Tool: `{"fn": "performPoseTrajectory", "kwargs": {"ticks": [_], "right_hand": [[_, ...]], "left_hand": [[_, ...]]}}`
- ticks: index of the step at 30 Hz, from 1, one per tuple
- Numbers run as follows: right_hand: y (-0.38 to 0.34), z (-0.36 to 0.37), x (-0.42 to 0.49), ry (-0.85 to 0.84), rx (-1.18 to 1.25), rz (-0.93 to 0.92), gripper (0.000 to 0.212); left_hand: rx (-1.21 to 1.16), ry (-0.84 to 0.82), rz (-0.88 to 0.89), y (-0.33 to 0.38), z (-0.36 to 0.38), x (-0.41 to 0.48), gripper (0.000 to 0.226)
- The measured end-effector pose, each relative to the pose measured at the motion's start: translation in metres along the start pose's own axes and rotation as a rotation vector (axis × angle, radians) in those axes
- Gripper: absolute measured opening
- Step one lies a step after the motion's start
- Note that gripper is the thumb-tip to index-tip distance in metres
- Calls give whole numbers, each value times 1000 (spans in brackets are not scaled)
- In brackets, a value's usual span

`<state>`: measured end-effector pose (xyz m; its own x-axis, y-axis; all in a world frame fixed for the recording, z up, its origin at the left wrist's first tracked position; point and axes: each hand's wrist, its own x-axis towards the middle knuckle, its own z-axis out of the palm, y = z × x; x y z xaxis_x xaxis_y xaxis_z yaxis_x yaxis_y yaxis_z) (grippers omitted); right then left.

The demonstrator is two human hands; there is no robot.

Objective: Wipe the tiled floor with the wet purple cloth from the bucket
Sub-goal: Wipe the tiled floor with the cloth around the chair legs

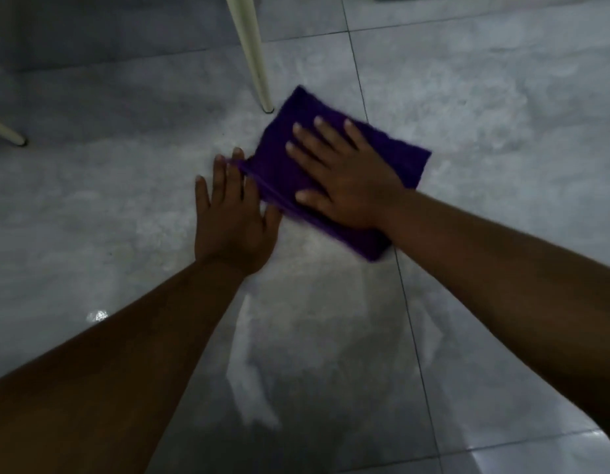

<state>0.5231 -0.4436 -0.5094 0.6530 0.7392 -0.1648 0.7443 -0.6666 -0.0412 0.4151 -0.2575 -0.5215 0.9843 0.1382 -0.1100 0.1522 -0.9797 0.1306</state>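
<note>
The folded purple cloth [283, 155] lies flat on the grey tiled floor [484, 124], just right of a chair leg. My right hand [344, 176] presses down on top of it, palm flat and fingers spread. Flat on the tile to the cloth's left is my left hand [232, 217], fingers apart, its fingertips touching the cloth's left edge. The bucket is not in view.
A cream chair leg [252, 53] stands on the floor right beside the cloth's far corner. Another cream leg [6, 131] ends at the left edge. Wet, shiny streaks [249, 371] show on the tile nearer to me. A dark grout line [409, 319] runs under my right forearm.
</note>
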Motion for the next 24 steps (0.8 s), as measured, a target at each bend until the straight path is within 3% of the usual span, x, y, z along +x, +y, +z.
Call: {"fn": "performPoseTrajectory", "kwargs": {"ticks": [3,5,10,14,16,21,24], "right_hand": [[24,0,-36,-43,-51,-199,80],[61,-1,-46,-45,-87,-177,83],[140,-13,13,-37,33,206,91],[136,-24,99,21,95,441,83],[112,-27,125,22,91,408,80],[73,-22,116,-29,42,16,69],[113,-17,60,5,51,107,74]], "left_hand": [[1,-9,-3,0,-1,1,72],[7,-1,-9,1,-1,1,71],[13,-12,-22,3,1,0,72],[1,-12,-25,1,2,1,72],[-2,-18,-24,1,3,2,72],[9,-27,-28,0,1,1,73],[10,-29,-22,0,0,1,73]]}}
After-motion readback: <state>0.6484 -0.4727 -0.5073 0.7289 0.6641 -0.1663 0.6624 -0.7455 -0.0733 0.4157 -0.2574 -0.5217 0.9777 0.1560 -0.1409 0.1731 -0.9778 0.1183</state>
